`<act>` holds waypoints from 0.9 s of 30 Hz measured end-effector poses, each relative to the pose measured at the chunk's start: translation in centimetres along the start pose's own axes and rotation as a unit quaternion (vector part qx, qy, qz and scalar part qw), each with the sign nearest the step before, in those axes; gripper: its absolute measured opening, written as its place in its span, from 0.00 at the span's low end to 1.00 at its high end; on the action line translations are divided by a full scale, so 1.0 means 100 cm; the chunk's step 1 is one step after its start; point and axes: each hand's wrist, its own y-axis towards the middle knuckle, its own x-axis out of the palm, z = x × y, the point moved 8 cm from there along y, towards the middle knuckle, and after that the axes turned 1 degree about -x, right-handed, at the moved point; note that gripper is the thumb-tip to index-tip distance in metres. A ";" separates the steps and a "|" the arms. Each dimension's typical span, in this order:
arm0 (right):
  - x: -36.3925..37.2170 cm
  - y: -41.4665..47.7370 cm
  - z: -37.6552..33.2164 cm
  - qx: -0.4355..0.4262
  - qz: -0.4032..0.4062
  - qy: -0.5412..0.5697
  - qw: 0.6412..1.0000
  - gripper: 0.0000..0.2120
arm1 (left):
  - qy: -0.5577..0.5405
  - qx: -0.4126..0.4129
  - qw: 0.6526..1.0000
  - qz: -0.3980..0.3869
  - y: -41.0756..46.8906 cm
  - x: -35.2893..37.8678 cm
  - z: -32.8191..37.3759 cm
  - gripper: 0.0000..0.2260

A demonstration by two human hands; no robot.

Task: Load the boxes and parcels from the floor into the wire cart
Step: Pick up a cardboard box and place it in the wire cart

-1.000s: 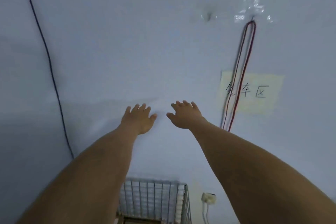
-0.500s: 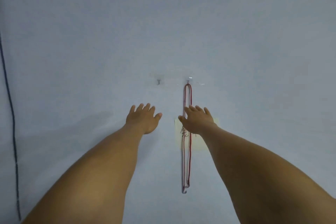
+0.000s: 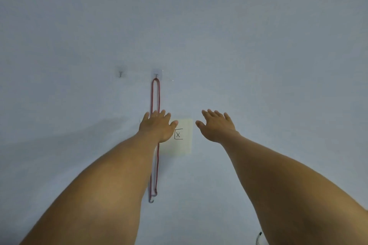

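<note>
Head view: left hand (image 3: 158, 126) and right hand (image 3: 217, 126) spread, empty, before smooth wall (image 3: 258, 45).

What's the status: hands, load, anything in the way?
Left hand open, empty, in front of red cord. Right hand open, empty. No boxes or cart in view, only wall. No obstruction visible.

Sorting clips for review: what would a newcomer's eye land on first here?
The left hand and right hand reach forward at centre, both open and empty, against a pale wall. Behind the left hand a red cord hangs from a small hook, and a yellow note shows between the hands.
</note>
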 end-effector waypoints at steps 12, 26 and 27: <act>0.181 0.012 0.110 -0.011 -0.114 0.053 0.992 0.30 | -0.009 -0.053 0.994 -0.099 0.031 0.183 0.064 0.29; 0.697 -0.226 0.117 0.221 -0.443 0.301 0.815 0.27 | -0.220 -0.275 0.857 -0.377 -0.192 0.715 0.011 0.26; 0.737 -0.258 0.114 0.226 -0.472 0.290 0.802 0.25 | -0.227 -0.298 0.839 -0.395 -0.224 0.755 0.006 0.25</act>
